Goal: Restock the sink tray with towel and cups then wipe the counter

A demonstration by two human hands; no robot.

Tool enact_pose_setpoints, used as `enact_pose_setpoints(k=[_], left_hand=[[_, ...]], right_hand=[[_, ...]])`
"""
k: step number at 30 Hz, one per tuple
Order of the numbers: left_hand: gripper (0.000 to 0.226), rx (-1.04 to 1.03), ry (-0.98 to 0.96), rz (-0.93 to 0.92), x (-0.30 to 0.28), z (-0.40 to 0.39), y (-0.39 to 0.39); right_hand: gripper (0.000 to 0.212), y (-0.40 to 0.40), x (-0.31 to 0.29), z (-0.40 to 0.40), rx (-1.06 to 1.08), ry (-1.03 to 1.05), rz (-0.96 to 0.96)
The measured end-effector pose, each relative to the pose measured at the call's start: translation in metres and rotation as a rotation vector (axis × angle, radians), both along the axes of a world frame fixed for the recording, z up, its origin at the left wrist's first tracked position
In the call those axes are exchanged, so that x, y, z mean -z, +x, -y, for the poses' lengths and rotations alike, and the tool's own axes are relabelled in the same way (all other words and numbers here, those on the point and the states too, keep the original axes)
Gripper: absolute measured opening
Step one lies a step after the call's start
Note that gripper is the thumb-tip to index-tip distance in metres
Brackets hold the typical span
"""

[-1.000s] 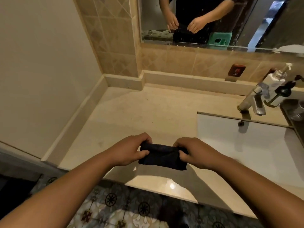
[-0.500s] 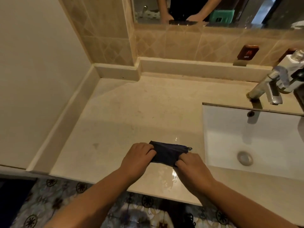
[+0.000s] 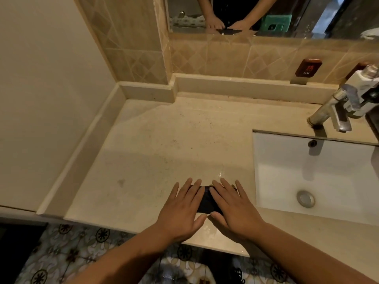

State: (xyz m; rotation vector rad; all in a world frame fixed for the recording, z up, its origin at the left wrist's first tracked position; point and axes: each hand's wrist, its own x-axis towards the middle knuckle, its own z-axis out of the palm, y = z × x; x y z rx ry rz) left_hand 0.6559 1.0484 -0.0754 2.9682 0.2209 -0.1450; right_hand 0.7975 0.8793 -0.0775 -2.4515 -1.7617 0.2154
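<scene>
Left hand (image 3: 181, 210) and right hand (image 3: 233, 206) flat, dark cloth (image 3: 207, 199) beneath, counter (image 3: 155, 144)

Both forearms are bare from elbow to wrist, with no sleeve edge in sight. The left hand (image 3: 180, 210) and right hand (image 3: 235, 208) wear no gloves, rings, watch or bands, and the nails look short and plain. In the mirror (image 3: 307, 15) at 12 o'clock, the torso's reflection wears a dark, apparently black garment

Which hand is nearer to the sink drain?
Right. The right hand presses the dark cloth just left of the basin, nearer the drain. The left hand lies farther left, beyond it.
</scene>
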Motion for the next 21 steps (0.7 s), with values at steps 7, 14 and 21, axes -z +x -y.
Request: enact_pose_setpoints(k=[7, 14, 21], left_hand=[[0.076, -0.026, 0.063, -0.196, 0.024, -0.010, 0.003], [0.079, -0.066, 0.015, -0.261, 0.019, -0.007, 0.006], [0.083, -0.185, -0.077, -0.311, -0.047, -0.030, 0.025]], right_hand=[[0.075, 0.009, 0.015, 0.002, -0.057, -0.150, 0.006], [0.088, 0.006, 0.006, -0.003, -0.022, -0.238, -0.055], [0.083, 0.036, -0.064, -0.044, 0.008, -0.420, -0.076]])
